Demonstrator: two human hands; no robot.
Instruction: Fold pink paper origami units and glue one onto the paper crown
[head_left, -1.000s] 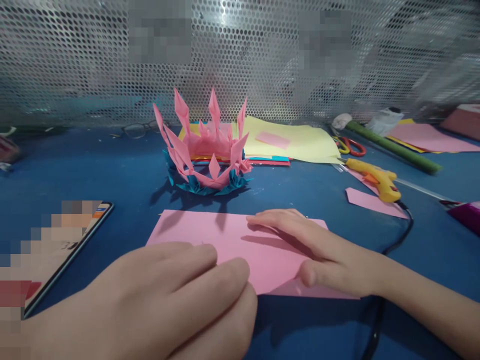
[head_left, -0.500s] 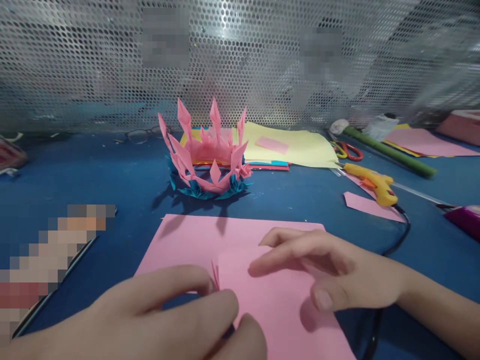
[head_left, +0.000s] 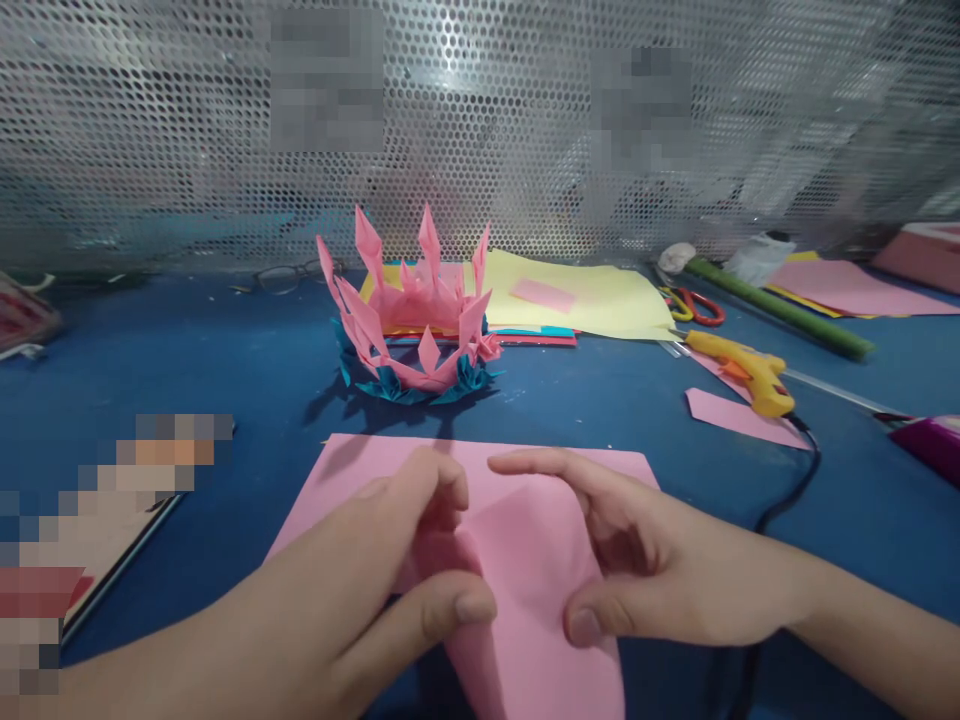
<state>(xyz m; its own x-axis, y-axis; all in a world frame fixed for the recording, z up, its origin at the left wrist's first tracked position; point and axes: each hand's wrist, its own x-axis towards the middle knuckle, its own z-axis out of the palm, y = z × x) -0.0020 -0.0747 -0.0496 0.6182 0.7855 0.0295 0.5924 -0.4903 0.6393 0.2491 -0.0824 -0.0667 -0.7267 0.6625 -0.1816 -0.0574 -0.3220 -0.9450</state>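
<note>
Since half a second ago, the left hand (head_left: 371, 565) is turning so its thumb is showing, and the loose pink sheet (head_left: 536, 585) is bending more. That sheet is sitting between the left hand and the right hand (head_left: 664, 570), partly over a flat pink sheet (head_left: 330, 475), with its long way running toward the person. Neither hand is being clearly nearer. Both hands are curling half open, each thumb resting by its own side of the loose sheet. How tightly they are pinching, I cannot tell.
</note>
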